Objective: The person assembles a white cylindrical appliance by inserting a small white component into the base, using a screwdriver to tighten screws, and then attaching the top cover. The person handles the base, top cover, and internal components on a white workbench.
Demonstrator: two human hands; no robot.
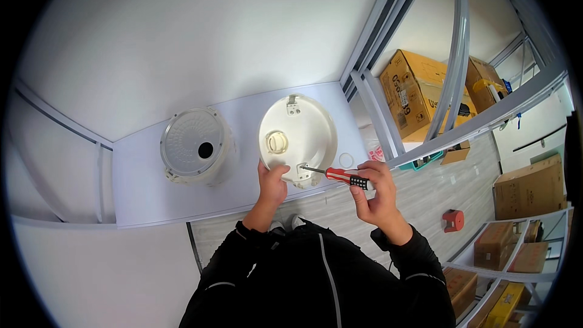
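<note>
Gripping the bowl [310, 130] by its near-left rim, the left hand [272, 186] is curled, thumb inside. Right of the bowl, the right hand [378, 195] pinches the screwdriver [346, 177], whose tip is at a bracket [302, 174] by the bowl's near rim. The table's [138, 170] front edge runs close below the bowl; bare surface opens left, up to the tub [189, 136]; 1 ring [340, 160] lies just right.

There are two hands [272, 188] [379, 197], one screwdriver [345, 175], one cover [310, 129], one bucket [187, 136], one ring [340, 159], one stool [452, 221] and one table [136, 176].
</note>
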